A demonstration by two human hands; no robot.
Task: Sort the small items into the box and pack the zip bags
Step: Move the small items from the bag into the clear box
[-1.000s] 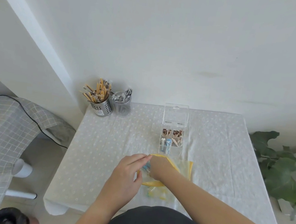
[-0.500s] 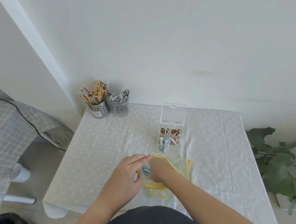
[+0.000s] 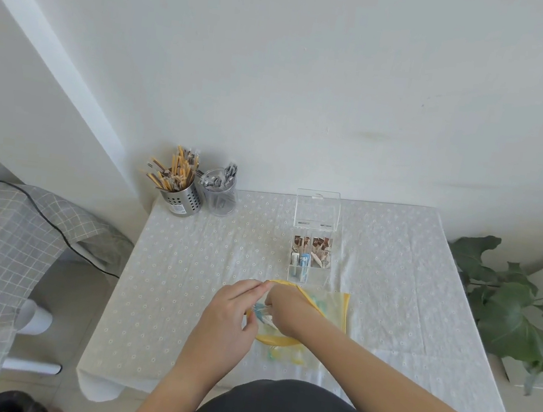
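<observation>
The zip bag lies near the table's front edge, before the box. Its mouth is pinched by the left hand. Blue items are clamped in the right hand's curled fingers.

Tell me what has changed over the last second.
No clear move; only the view shifted slightly. The left hand still holds the mouth of the yellow-edged zip bag, and the right hand still holds the blue packets at that mouth. The open clear box, the metal holder and the clear cup stay put.
</observation>
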